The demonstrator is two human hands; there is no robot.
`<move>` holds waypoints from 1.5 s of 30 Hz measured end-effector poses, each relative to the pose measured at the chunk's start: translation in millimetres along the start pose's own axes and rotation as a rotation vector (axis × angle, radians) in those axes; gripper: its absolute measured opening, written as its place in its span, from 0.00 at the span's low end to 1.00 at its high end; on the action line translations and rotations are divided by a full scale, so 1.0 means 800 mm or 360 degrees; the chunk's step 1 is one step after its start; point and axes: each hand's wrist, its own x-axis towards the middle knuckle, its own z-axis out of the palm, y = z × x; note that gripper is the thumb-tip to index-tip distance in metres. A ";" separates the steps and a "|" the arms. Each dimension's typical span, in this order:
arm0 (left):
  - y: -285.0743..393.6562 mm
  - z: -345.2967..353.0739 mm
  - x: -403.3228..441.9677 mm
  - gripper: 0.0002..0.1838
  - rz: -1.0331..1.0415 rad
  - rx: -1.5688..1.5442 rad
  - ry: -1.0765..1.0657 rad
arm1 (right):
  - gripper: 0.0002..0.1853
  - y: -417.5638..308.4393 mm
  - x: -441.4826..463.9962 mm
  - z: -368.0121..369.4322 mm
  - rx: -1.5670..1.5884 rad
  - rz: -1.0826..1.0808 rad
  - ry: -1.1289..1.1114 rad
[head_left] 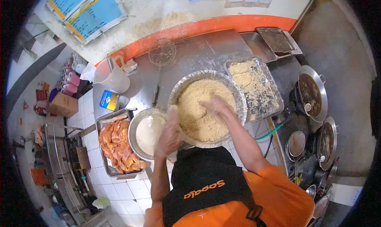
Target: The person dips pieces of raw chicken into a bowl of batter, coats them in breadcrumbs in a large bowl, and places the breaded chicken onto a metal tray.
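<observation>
A large metal bowl (pixel 241 93) of pale, crumbly coating (pixel 202 126) stands before me. My right hand (pixel 217 108) reaches into the coating, its visible fingers apart and dusted with crumbs. At the bowl's left rim is my left hand (pixel 170 131), coated too, its fingers along the edge as if gripping it; blur hides the exact hold. Just left of that hand sits a smaller metal bowl (pixel 132 141) with whitish liquid (pixel 147 135). Beside it, a metal tray (pixel 104 163) is heaped with raw, orange-tinted chicken pieces (pixel 118 145).
A crumb-strewn tray (pixel 278 96) lies right of the large bowl. Farther right are pans of dark oil (pixel 310 93) and a strainer (pixel 296 144). Behind the bowls lie a round wire skimmer (pixel 162 53), a white pitcher (pixel 115 79) and a blue-yellow package (pixel 110 100).
</observation>
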 end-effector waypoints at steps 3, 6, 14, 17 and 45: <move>0.020 -0.043 -0.028 0.41 -0.0735 -0.0178 -0.0136 | 0.47 0.030 0.021 0.021 0.0560 -0.0093 -0.0095; 0.017 -0.067 -0.060 0.39 -0.0799 -0.0143 0.0090 | 0.52 0.002 -0.022 -0.011 0.1261 -0.0006 -0.0222; -0.039 -0.073 -0.145 0.34 -0.0404 -0.0936 0.0774 | 0.50 0.022 -0.040 -0.075 0.1825 -0.0035 0.0139; -0.056 -0.077 -0.175 0.31 -0.0549 -0.0878 0.0904 | 0.42 0.111 0.016 -0.100 0.2024 -0.0036 0.0418; -0.093 -0.182 -0.253 0.30 -0.1205 -0.0518 0.1041 | 0.24 0.363 0.123 -0.116 0.0144 -0.0139 0.1349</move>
